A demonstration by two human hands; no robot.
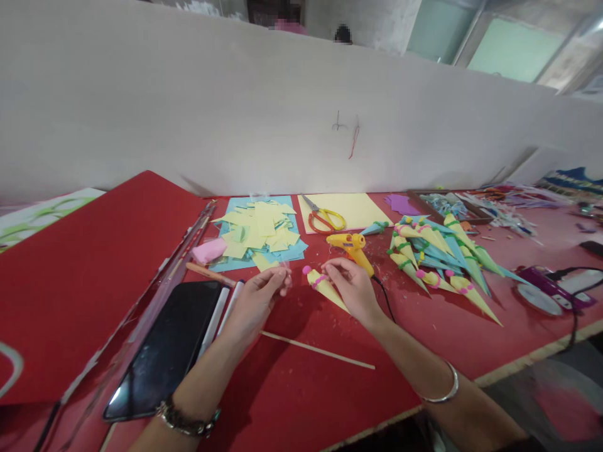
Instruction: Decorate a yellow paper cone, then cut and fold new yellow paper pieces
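Note:
My left hand point(266, 295) is closed in a pinch, with a faint, see-through bit at its fingertips too small to name. My right hand point(353, 289) is also pinched, its fingertips beside a small yellow paper cone point(330, 290). What that pinch holds, if anything, I cannot make out. The cone lies on the red table with a pink ball at its wide end and a pink trim around it. Just behind my right hand lies a yellow hot glue gun point(351, 246). A thin wooden stick point(318, 349) lies in front of both hands.
Paper pieces point(261, 229) are heaped behind my left hand. Scissors point(325, 216) rest on a cream sheet point(365, 207). Several decorated cones point(443, 251) are piled at the right. A phone point(164, 345) and markers point(217, 320) lie left, beside a red board point(94, 282).

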